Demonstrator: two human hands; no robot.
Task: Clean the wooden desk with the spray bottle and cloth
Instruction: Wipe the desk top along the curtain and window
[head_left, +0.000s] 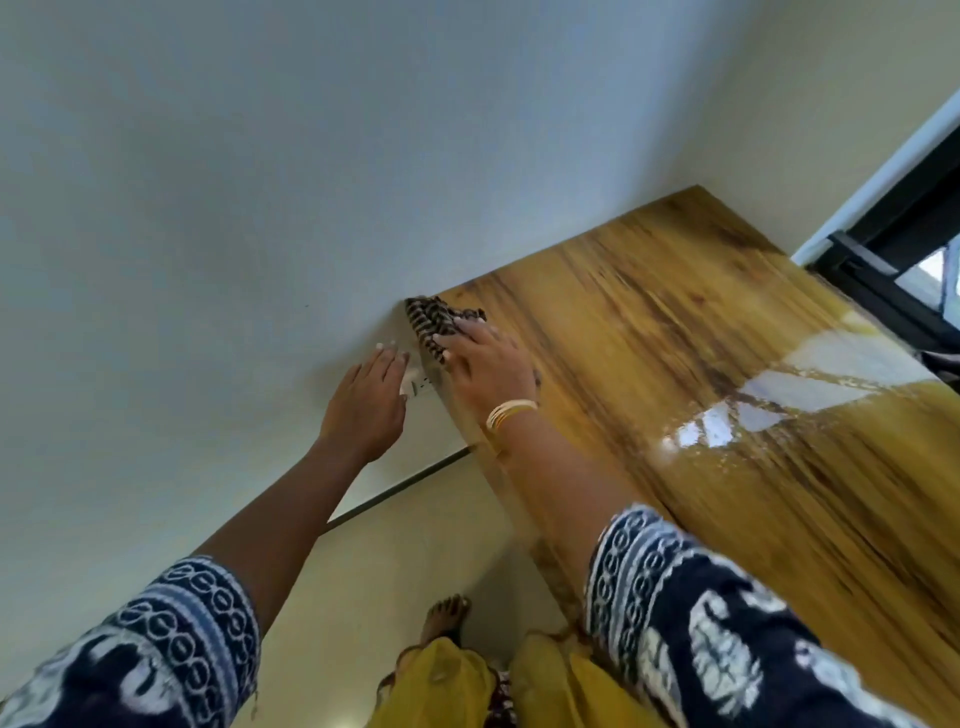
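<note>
The wooden desk (675, 338) stretches from the wall corner toward the lower right, glossy with a bright glare. A brown striped cloth (431, 319) lies at the desk's far left corner against the wall. My right hand (488, 364) lies flat on the cloth with straight fingers, pressing it onto the wood. My left hand (366, 400) is spread flat against the white wall beside the desk's left edge, partly covering a white wall socket (413, 387). No spray bottle is in view.
A white wall (234, 182) runs along the desk's left side. A dark window frame (893, 260) stands at the far right. Beige floor (415, 545) and my bare foot (444, 616) show below the desk's edge.
</note>
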